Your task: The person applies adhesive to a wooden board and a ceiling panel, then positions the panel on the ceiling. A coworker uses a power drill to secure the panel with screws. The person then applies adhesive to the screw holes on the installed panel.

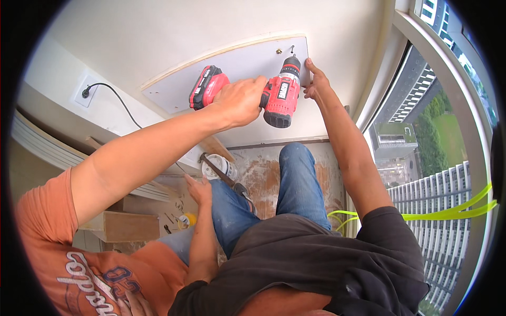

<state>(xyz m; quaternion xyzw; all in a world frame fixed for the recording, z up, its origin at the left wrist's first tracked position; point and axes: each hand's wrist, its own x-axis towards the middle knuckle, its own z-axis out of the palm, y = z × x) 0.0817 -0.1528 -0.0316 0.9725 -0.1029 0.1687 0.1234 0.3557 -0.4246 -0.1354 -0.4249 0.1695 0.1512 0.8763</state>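
Note:
My right hand (pixel 317 80) holds the right edge of a pale board (pixel 247 60) against the wall, one finger stretched up along the edge and the others bent. A co-worker in an orange shirt grips a red and black cordless drill (pixel 279 100) with one hand. Its chuck points at a dark screw (pixel 292 49) near the board's upper right corner, beside a small brass-coloured fitting (pixel 279 51). My left hand (pixel 199 190) hangs low by my left knee, fingers apart; a thin dark line ends near its fingertips, and I cannot tell whether they touch it.
A hammer (pixel 213 167) lies across a white bucket (pixel 230 167) below the board. A black cord runs from a plug (pixel 86 93) in the left wall. Wooden boxes (pixel 132 225) and small tools lie lower left. A large window (pixel 421 126) borders my right side, with bright yellow-green straps (pixel 448 213) nearby.

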